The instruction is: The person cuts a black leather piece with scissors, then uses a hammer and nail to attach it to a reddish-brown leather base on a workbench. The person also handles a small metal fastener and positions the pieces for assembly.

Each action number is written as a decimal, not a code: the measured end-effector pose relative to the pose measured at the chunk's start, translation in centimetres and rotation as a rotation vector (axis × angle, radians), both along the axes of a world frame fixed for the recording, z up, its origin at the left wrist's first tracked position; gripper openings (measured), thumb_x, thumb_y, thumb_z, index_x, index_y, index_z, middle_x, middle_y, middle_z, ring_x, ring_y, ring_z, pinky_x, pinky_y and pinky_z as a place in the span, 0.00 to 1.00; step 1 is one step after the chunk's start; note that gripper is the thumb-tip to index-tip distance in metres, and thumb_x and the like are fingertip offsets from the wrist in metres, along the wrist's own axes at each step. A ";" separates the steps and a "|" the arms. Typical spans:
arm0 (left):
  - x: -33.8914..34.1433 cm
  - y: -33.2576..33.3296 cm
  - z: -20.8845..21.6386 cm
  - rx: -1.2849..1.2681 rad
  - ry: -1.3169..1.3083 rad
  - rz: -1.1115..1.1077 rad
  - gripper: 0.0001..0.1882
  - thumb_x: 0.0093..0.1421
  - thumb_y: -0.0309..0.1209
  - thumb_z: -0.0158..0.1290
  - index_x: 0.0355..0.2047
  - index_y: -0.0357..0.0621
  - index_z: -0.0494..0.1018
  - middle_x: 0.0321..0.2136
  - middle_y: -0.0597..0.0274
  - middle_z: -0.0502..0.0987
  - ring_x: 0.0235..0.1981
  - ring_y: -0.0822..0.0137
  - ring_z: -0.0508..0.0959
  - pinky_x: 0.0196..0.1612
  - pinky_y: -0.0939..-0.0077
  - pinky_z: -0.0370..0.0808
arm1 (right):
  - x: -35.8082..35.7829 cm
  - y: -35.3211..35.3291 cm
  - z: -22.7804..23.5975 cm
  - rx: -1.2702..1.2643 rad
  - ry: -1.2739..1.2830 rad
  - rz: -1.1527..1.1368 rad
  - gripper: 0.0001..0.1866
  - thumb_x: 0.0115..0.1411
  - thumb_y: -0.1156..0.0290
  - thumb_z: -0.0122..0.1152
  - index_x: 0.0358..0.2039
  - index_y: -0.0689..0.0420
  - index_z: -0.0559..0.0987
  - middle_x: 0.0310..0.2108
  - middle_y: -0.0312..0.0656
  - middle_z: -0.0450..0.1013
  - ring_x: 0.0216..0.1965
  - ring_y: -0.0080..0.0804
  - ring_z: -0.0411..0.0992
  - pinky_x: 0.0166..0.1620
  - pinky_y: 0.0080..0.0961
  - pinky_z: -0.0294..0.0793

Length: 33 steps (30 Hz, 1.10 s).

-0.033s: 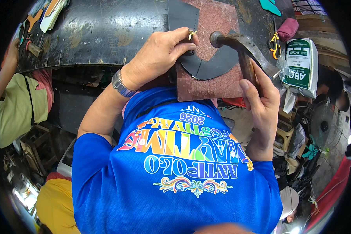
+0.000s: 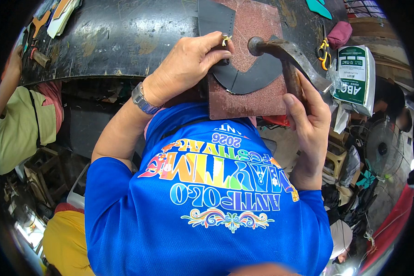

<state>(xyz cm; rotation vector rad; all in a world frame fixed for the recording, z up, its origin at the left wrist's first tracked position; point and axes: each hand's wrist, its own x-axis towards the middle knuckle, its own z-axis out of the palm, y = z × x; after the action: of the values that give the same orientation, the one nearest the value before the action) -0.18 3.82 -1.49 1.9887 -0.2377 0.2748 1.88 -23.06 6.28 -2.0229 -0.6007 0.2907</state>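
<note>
My left hand (image 2: 184,64) is closed in a pinch on a small upright metal punch (image 2: 225,61), with a yellow tie near its top. It stands over a curved black leather piece (image 2: 250,82), which has a row of small holes along one edge. The leather lies on a reddish-brown board (image 2: 246,103). To the right, my right hand (image 2: 312,112) grips the wooden handle of a hammer (image 2: 290,76). Its dark curved head is raised, the round face beside the punch and apart from it. Fingers hide most of the punch, and its contact with the leather cannot be made out.
The board overlaps the edge of a dark worn table (image 2: 119,41). On the right are yellow-handled scissors (image 2: 324,53), a maroon pouch (image 2: 339,34) and a green-and-white package (image 2: 356,78). Another person's arm (image 2: 10,78) is at the far left, near an orange-handled tool (image 2: 41,20).
</note>
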 end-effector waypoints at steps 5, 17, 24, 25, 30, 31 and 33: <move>-0.2 -0.2 0.0 0.037 0.009 0.012 0.07 0.63 0.26 0.56 0.41 0.40 0.75 0.31 0.52 0.81 0.33 0.57 0.83 0.37 0.72 0.78 | 0.1 0.2 -0.3 0.016 -0.022 0.032 0.26 0.65 0.73 0.61 0.63 0.64 0.70 0.24 0.29 0.70 0.20 0.10 0.61 0.22 0.11 0.56; -0.8 -2.1 -0.2 0.269 -0.265 0.077 0.08 0.61 0.27 0.58 0.39 0.39 0.74 0.33 0.47 0.79 0.34 0.46 0.80 0.35 0.65 0.78 | -0.1 0.2 3.1 0.574 -0.189 0.269 0.20 0.64 0.69 0.61 0.53 0.66 0.75 0.34 0.53 0.78 0.22 0.35 0.74 0.25 0.22 0.71; -0.6 -1.2 -0.4 0.007 -0.027 0.065 0.07 0.66 0.27 0.54 0.42 0.40 0.74 0.32 0.53 0.81 0.34 0.59 0.83 0.37 0.73 0.78 | -0.9 0.0 1.9 -0.159 -0.109 0.022 0.26 0.65 0.73 0.60 0.63 0.61 0.70 0.26 0.30 0.70 0.21 0.10 0.60 0.23 0.11 0.57; -0.5 -1.0 -0.4 -0.084 0.020 0.059 0.07 0.66 0.28 0.54 0.43 0.40 0.74 0.32 0.54 0.81 0.35 0.62 0.84 0.38 0.74 0.78 | -1.0 0.0 1.8 -0.126 -0.066 -0.005 0.25 0.65 0.72 0.60 0.62 0.62 0.70 0.27 0.31 0.71 0.23 0.12 0.62 0.26 0.13 0.60; -0.6 -1.1 -0.6 0.001 0.001 0.060 0.07 0.66 0.29 0.54 0.42 0.41 0.75 0.32 0.56 0.82 0.35 0.67 0.83 0.40 0.76 0.77 | -1.3 -0.3 1.1 -0.029 0.007 -0.052 0.27 0.66 0.71 0.59 0.65 0.61 0.68 0.24 0.26 0.68 0.20 0.08 0.58 0.23 0.09 0.53; -0.6 -1.1 -0.6 0.007 0.005 0.059 0.07 0.66 0.28 0.55 0.42 0.41 0.75 0.32 0.56 0.82 0.35 0.67 0.83 0.39 0.76 0.77 | -1.3 -0.5 0.9 -0.026 0.020 -0.052 0.27 0.66 0.71 0.59 0.65 0.61 0.68 0.25 0.26 0.68 0.21 0.08 0.58 0.23 0.09 0.54; -0.6 -1.1 -0.6 0.023 0.011 0.056 0.07 0.66 0.28 0.55 0.42 0.41 0.75 0.32 0.56 0.82 0.35 0.66 0.83 0.39 0.76 0.77 | -1.3 -0.7 0.5 -0.021 0.022 -0.041 0.27 0.66 0.71 0.59 0.64 0.61 0.68 0.25 0.26 0.68 0.21 0.09 0.59 0.23 0.09 0.54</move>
<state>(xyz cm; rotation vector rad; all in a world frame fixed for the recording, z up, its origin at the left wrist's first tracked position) -0.75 2.70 -2.13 2.0211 -0.1794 0.2980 0.62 -23.78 6.78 -2.0475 -0.5441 0.2955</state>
